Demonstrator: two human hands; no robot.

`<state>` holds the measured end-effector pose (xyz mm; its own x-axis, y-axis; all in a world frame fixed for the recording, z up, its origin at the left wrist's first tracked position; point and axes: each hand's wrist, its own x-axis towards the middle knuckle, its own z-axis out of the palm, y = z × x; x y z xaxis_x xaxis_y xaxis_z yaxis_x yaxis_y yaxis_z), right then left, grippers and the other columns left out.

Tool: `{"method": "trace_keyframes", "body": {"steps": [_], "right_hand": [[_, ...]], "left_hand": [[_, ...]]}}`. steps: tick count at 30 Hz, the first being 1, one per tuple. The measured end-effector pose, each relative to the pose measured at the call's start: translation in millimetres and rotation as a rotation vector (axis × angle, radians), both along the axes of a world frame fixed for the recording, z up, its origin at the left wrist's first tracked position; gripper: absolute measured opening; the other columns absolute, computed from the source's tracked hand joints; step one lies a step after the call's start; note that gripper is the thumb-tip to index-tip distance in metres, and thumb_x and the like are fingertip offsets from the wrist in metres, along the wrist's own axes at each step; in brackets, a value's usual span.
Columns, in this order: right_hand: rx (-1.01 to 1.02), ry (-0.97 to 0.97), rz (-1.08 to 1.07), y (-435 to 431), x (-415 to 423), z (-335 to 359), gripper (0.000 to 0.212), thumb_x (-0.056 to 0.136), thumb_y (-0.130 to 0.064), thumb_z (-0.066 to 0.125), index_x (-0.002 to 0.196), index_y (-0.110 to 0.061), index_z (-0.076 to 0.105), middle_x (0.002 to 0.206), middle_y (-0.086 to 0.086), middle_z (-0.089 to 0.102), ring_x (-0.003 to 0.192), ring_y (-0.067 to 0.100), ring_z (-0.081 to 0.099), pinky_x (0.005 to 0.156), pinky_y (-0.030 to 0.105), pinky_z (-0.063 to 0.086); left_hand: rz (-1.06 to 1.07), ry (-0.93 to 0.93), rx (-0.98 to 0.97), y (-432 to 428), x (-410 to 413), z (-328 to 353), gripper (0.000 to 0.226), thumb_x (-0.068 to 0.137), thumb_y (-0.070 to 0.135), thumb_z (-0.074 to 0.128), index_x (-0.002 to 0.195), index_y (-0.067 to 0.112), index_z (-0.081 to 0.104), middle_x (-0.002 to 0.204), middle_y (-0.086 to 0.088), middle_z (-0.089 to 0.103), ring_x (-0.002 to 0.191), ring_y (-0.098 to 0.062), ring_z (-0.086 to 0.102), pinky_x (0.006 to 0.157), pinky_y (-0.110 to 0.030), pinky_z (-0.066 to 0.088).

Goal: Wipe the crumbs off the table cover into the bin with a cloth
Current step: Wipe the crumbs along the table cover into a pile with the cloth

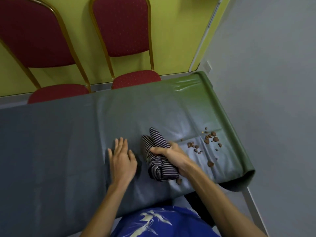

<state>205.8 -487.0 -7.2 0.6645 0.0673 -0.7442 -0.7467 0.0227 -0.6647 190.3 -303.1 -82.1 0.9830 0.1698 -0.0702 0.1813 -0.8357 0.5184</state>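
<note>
- Crumbs [215, 139] are lying scattered to the right of both hands, spreading across the table cover [68, 142] towards its rolled green right-hand end; a few are sitting close to that end, and one stray piece [179, 180] is lying just beside the near end of the cloth.
- Right hand [171, 153] is grasping the striped cloth [154, 142], fingers curling over its middle, and is sitting between the cloth and the crumbs, so it is the nearer hand by far.
- Cloth is lying bunched into a long roll on the cover, its long axis running from the near edge away from the person and leaning slightly left, so it is standing roughly broadside to the crumbs.
- Left hand [122, 159] is resting flat on the cover just left of the cloth, fingers straight and spread, holding nothing; it seems to be pinning the cover down.
- Judging from this, the coming sweep is calling for a push rightwards, carrying the crumbs over the right-hand end or the near right corner.
- Bin is not showing plainly: a dark shape [195, 200] is peeking out under the near right corner, beside the person's blue shirt, and may be it, but the table edge and the right forearm are hiding most of it.
- Right palm and thumb are facing away, so how firmly the cloth is being squeezed is hard to tell.
</note>
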Motion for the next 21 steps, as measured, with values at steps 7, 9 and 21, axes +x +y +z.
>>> {"method": "trace_keyframes", "body": {"steps": [7, 9, 21], "right_hand": [[-0.789, -0.446, 0.488, 65.7, -44.4, -16.7, 0.07, 0.081, -0.031, 0.069, 0.137, -0.037, 0.028, 0.123, 0.004, 0.048, 0.097, 0.031, 0.061, 0.074, 0.043, 0.054], [-0.875, -0.474, 0.518, 59.8, -47.9, -17.0, 0.071, 0.082, -0.023, 0.065, 0.138, -0.04, 0.025, 0.121, 0.003, 0.047, 0.091, 0.033, 0.062, 0.069, 0.043, 0.053], [-1.112, -0.368, 0.138, -37.8, -34.1, -14.1, 0.071, 0.077, -0.02, 0.062, 0.139, -0.042, 0.035, 0.119, 0.004, 0.054, 0.103, 0.032, 0.06, 0.075, 0.04, 0.05]], "left_hand": [[-0.141, 0.013, 0.169, 10.4, -21.2, -27.5, 0.069, 0.09, 0.03, 0.028, 0.152, 0.002, 0.024, 0.163, -0.012, 0.016, 0.152, -0.023, 0.007, 0.122, -0.049, 0.004], [-0.145, 0.012, 0.212, 10.7, -23.0, -29.1, 0.068, 0.091, 0.028, 0.031, 0.153, 0.004, 0.023, 0.163, -0.01, 0.016, 0.152, -0.022, 0.008, 0.122, -0.048, 0.005], [-0.108, -0.026, 0.135, 4.7, -18.4, -23.0, 0.058, 0.096, 0.021, 0.032, 0.149, -0.002, 0.031, 0.162, -0.013, 0.019, 0.152, -0.027, 0.01, 0.122, -0.052, 0.006]]}}
